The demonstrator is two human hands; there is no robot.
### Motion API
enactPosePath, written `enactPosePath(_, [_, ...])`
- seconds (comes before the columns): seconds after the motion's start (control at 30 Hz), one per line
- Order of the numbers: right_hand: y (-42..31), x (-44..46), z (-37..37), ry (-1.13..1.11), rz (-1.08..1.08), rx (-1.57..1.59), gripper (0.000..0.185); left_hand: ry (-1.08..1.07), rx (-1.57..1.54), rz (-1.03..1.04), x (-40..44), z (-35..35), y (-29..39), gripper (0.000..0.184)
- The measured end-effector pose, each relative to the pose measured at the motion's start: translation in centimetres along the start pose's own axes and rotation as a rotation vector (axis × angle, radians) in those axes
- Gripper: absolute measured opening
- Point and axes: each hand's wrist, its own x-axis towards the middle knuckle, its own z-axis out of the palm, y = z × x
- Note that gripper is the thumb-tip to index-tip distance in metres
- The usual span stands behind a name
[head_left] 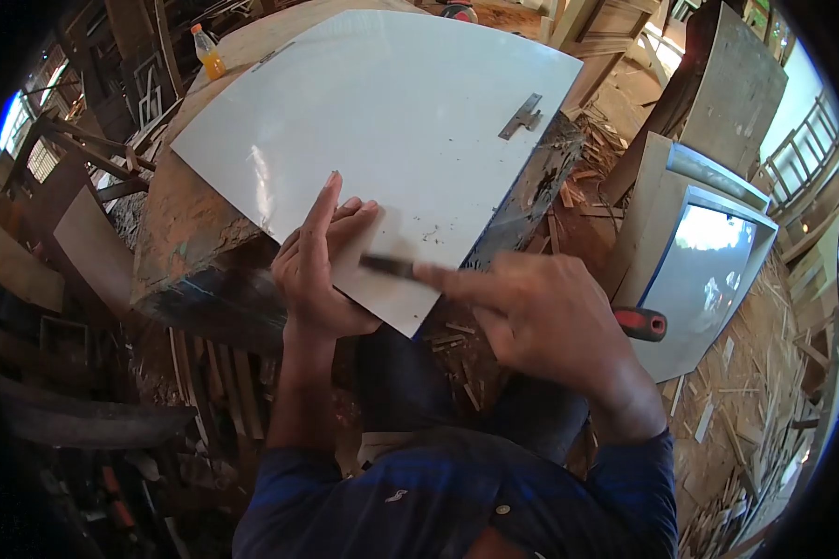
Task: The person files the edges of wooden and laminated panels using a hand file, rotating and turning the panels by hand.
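Note:
My right hand point(550, 317) is wrapped round a chisel, its index finger stretched along the shaft. The red and black handle point(641, 323) sticks out behind the hand, and the dark, blurred blade point(387, 265) points left over a white panel point(373, 121). At the panel's near edge is my left hand point(317, 256), with one finger pointing up and the others partly bent beside the blade tip; nothing shows in it. Small dark crumbs lie on the panel near the blade. A metal hinge point(522, 117) rests by the panel's right edge.
The panel lies on a worn wooden bench point(186, 233). A bottle of orange liquid point(209, 54) stands at the back left. At right, a white door with blue edging point(708, 270) leans among boards. Wood offcuts and shavings point(727, 410) cover the floor.

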Motion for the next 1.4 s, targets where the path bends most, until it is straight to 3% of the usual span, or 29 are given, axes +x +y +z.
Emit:
enactPosePath(0.2, [0.1,-2.3,-2.2,-0.231,-0.019,0.116,0.047,0.0,0.016,0.038,0.3,-0.5,-0.3,0.105])
enactPosePath(0.3, [0.1,0.3,0.1,-0.054,0.01,0.069,0.048,-0.004,0.017,0.019,-0.3,0.0,-0.4,0.109])
enactPosePath(0.53, [0.6,-2.3,-1.8,-0.228,-0.022,0.19,0.044,-0.008,0.002,0.043,-0.2,-0.3,-1.1,0.106])
enactPosePath(0.63, [1.7,-0.5,0.2,0.0,0.106,0.075,0.046,0.015,0.002,0.006,0.1,0.1,0.0,0.105])
enactPosePath(0.77, [1.2,-2.3,-2.7,-0.289,0.001,0.133,0.04,0.001,-0.032,-0.022,0.2,-0.3,0.0,0.108])
enactPosePath(0.87, [2.6,-2.2,-1.1,-0.231,-0.005,0.265,0.04,-0.01,-0.01,-0.021,-0.3,-0.1,-0.3,0.109])
enactPosePath(0.97, [5.2,0.3,0.9,0.055,0.124,0.146,0.038,-0.027,-0.009,-0.03,0.2,-0.2,0.6,0.11])
enactPosePath(1.1, [2.4,-1.6,-1.5,-0.211,0.006,0.068,0.037,-0.027,-0.013,-0.023,0.5,-0.5,0.7,0.11])
enactPosePath(1.2, [7.6,-0.1,0.4,0.049,0.071,0.011,0.038,-0.047,-0.022,-0.042,0.0,-0.3,0.5,0.112])
enactPosePath(1.23, [7.9,1.4,-1.6,0.011,0.347,0.161,0.038,-0.048,-0.017,-0.035,0.2,-0.3,0.7,0.112])
enactPosePath(1.33, [9.0,1.9,-1.8,0.005,0.255,0.05,0.038,-0.038,-0.022,-0.037,0.2,-0.2,0.3,0.114])
enactPosePath(1.37, [8.1,0.9,-1.1,0.018,0.046,0.059,0.038,-0.041,-0.032,-0.047,-0.2,-0.2,0.1,0.115])
enactPosePath(1.4, [7.4,0.3,-0.9,-0.022,0.02,0.105,0.038,-0.047,-0.04,-0.052,-0.3,-0.2,0.0,0.116])
